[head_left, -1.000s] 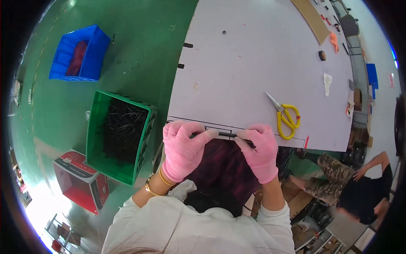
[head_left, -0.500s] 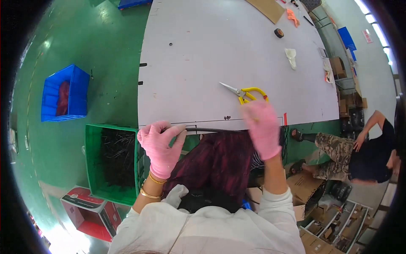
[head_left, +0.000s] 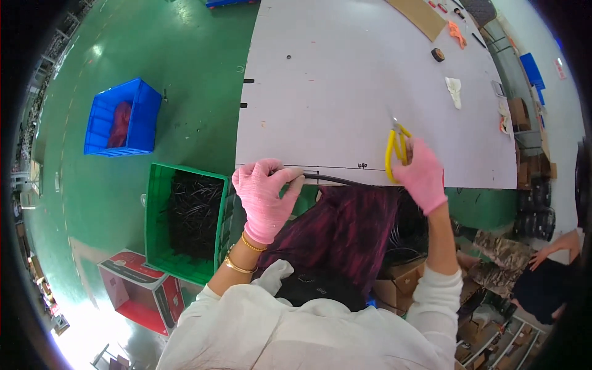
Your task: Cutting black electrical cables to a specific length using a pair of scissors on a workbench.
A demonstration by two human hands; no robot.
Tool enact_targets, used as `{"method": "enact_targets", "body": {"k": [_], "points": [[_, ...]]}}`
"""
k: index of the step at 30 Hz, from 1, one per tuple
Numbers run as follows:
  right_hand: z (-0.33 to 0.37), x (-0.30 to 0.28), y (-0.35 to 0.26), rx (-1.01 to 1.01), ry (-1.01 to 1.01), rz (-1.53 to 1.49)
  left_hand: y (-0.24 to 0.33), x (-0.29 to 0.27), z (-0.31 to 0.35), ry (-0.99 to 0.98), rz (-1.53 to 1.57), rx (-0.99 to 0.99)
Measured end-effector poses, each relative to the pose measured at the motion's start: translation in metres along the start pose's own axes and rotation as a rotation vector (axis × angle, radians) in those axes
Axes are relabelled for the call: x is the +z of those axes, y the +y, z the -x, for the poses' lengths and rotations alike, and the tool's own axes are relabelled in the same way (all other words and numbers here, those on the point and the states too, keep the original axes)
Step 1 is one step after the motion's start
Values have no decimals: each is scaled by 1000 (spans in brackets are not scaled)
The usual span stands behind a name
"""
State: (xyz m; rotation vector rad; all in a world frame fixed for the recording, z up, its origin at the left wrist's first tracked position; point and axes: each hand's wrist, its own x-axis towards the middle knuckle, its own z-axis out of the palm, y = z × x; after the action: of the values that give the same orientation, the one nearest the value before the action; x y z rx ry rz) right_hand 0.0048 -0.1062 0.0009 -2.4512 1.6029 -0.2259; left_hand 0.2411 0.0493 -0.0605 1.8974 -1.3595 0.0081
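My left hand (head_left: 266, 196), in a pink glove with pale fingertips, pinches a thin black tube (head_left: 338, 180) at the table's near edge. The tube runs right along a drawn line, then sags over the edge above a dark red and black cloth (head_left: 351, 225). My right hand (head_left: 423, 177), gloved the same way, is closed around the yellow handles of a pair of scissors (head_left: 390, 153). Their blades point away from me, over the table and apart from the tube. How far the blades are spread is hard to see.
Beside the white table (head_left: 345, 86) on the left stands a green crate (head_left: 149, 216) of short black pieces. Farther left are a blue crate (head_left: 140, 117) and a red-grey carton (head_left: 166, 302). A tape roll (head_left: 438, 55) lies far right. Another person (head_left: 542, 283) is at right.
My right hand has taken hold of the scissors, which lay on the table, and turned their blades away from me. My left hand keeps its pinch on the tube. The whole view has shifted.
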Motion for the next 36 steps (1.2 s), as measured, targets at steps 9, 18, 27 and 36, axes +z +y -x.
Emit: {"method": "enact_targets", "body": {"k": [9,18,27,36], "points": [[48,23,-67,-180,200,-459,-2,2,0,-8,-7,13],[20,39,-71,-271,-23,-334,-1,0,0,-39,-34,14],[12,36,-72,-162,-172,-411,10,-5,-12,-171,-27,39],[13,33,-73,-234,-131,-335,18,1,-18,-236,13,70]]}}
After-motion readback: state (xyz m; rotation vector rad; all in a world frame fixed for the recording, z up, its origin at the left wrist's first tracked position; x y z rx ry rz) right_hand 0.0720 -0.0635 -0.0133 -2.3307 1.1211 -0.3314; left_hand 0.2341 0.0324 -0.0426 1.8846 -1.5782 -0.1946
